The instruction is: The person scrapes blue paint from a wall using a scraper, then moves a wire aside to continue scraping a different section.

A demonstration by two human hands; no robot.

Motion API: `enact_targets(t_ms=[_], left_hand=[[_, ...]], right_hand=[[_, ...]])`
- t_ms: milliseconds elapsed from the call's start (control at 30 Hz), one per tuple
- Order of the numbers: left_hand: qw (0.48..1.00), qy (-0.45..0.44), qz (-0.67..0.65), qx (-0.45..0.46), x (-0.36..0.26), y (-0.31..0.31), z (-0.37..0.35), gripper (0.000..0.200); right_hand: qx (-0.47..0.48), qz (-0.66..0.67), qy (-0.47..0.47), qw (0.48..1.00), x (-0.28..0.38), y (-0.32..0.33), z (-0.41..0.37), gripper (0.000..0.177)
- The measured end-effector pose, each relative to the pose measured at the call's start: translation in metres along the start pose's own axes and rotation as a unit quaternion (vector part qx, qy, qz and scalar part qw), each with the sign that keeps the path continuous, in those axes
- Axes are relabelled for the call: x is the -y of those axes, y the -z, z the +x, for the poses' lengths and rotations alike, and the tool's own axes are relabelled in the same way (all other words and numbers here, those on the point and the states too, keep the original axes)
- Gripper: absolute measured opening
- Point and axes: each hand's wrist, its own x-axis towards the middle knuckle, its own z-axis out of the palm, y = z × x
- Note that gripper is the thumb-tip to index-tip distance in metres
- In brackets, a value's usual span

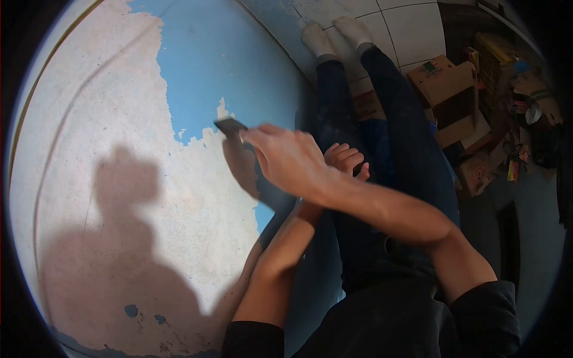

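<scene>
My right hand (292, 156) grips a dark, flat-bladed scraper (229, 125). Its blade is at the wall, by the ragged border between the blue paint (209, 65) and the bare whitish wall surface (197, 238). Most of the handle is hidden inside my fingers. My left hand (346, 160) sits beyond my right forearm, in front of my legs. Its fingers are curled in and nothing shows in them; the palm is partly hidden. The two forearms cross in this view.
My legs (382, 101) stretch toward a white tiled floor (412, 30). An open cardboard box (444, 80) and piled clutter (519, 149) lie at the right. A shadow (125, 238) of my head and body falls on the wall. Small blue paint patches (131, 310) remain low on it.
</scene>
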Motion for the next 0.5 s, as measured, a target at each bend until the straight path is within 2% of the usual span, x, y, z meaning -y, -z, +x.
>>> enact_targets(t_ms=[100,267,500], left_hand=[[1.0,-0.006,0.005,-0.001,0.002,-0.003,-0.002,0.029],[1.0,0.007,-0.005,0.005,-0.001,0.001,0.0,0.029],[1.0,0.009,-0.002,0.009,-0.003,0.0,-0.001,0.028]], right_hand=[[0.017,-0.022,-0.012,1.0,-0.003,0.0,0.023,0.03],[0.008,0.0,-0.001,1.0,0.01,0.001,-0.028,0.029],[0.013,-0.016,0.002,1.0,-0.004,0.003,-0.002,0.029]])
